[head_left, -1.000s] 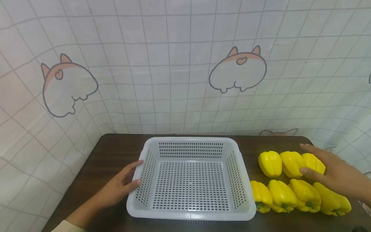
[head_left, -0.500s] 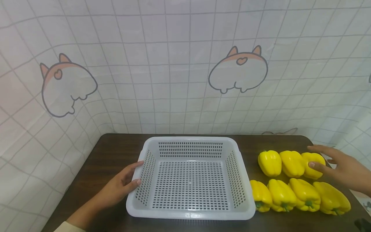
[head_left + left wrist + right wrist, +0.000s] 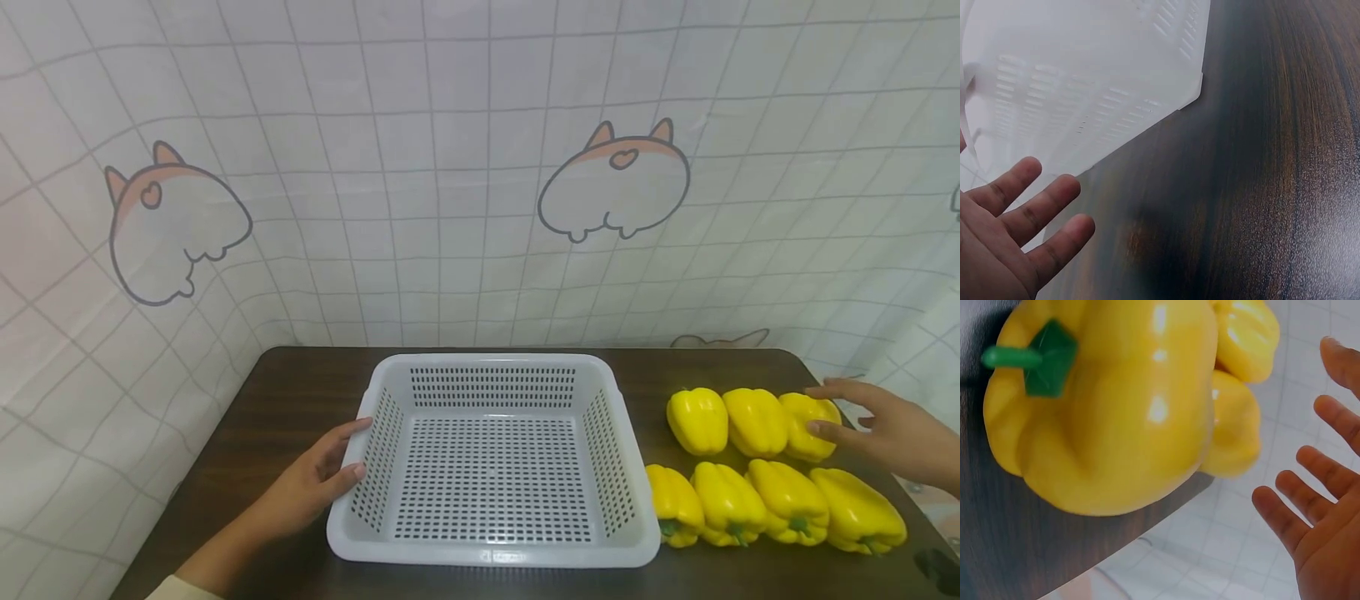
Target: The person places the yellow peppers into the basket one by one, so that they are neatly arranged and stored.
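Note:
A white slotted plastic basket (image 3: 495, 556) stands in the middle of the dark table. My left hand (image 3: 311, 485) touches the outside of its left rim with thumb and index finger. In the left wrist view, the other fingers (image 3: 1054, 200) of that hand extend loosely beside the basket wall. My right hand (image 3: 892, 429) is spread at the rightmost yellow bell pepper (image 3: 804, 433) of the back row, thumb in front of it from the head camera. The right wrist view shows its fingers (image 3: 1310, 494) apart from the peppers, with a front-row bell pepper (image 3: 1116, 419) large and green-stemmed.
Two more back-row bell peppers (image 3: 697, 422) and a front row of several bell peppers (image 3: 787, 500) lie right of the basket. The leftmost front pepper (image 3: 672, 500) sits against the basket's right side. Behind the table (image 3: 300, 392) hangs a white gridded cloth (image 3: 450, 208).
My right hand has drawn back to the right from over the peppers, then come slightly left toward the rightmost back pepper. The left hand and basket stay put.

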Demonstrator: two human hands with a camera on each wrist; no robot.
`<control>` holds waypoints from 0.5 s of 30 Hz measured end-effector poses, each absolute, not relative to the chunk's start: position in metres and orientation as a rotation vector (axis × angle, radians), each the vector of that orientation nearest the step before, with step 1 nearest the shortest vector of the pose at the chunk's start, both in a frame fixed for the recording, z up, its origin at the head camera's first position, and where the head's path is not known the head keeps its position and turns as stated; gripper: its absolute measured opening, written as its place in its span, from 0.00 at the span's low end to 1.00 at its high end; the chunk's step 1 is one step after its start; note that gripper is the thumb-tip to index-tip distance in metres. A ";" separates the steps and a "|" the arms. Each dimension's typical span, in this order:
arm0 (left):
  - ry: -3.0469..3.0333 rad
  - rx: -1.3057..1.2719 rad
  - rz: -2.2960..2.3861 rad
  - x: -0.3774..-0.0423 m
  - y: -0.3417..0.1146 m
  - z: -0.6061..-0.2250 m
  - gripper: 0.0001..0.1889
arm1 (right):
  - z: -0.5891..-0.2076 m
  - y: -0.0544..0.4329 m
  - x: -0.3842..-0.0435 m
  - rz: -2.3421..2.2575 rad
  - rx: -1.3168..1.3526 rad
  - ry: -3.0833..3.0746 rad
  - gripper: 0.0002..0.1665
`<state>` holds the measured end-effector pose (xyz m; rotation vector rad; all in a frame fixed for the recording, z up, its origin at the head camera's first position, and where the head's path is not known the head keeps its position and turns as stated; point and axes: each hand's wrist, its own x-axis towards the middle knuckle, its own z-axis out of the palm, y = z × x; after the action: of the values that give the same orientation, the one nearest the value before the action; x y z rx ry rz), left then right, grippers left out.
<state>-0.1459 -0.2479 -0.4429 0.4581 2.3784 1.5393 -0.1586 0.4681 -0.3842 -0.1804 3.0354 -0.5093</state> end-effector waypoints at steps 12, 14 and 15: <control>2.404 0.431 1.526 -0.145 -0.247 -0.440 0.36 | -0.396 0.485 -0.165 -0.473 -0.110 2.977 0.42; 2.406 0.423 1.525 -0.145 -0.247 -0.440 0.36 | -0.398 0.487 -0.166 -0.455 -0.101 2.971 0.43; 2.411 0.420 1.521 -0.144 -0.247 -0.439 0.36 | -0.398 0.487 -0.167 -0.452 -0.101 2.967 0.43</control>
<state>-0.1444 -0.2472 -0.4395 0.4199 2.4109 1.5211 -0.1669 0.4875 -0.3984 -0.1013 2.9669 -0.4518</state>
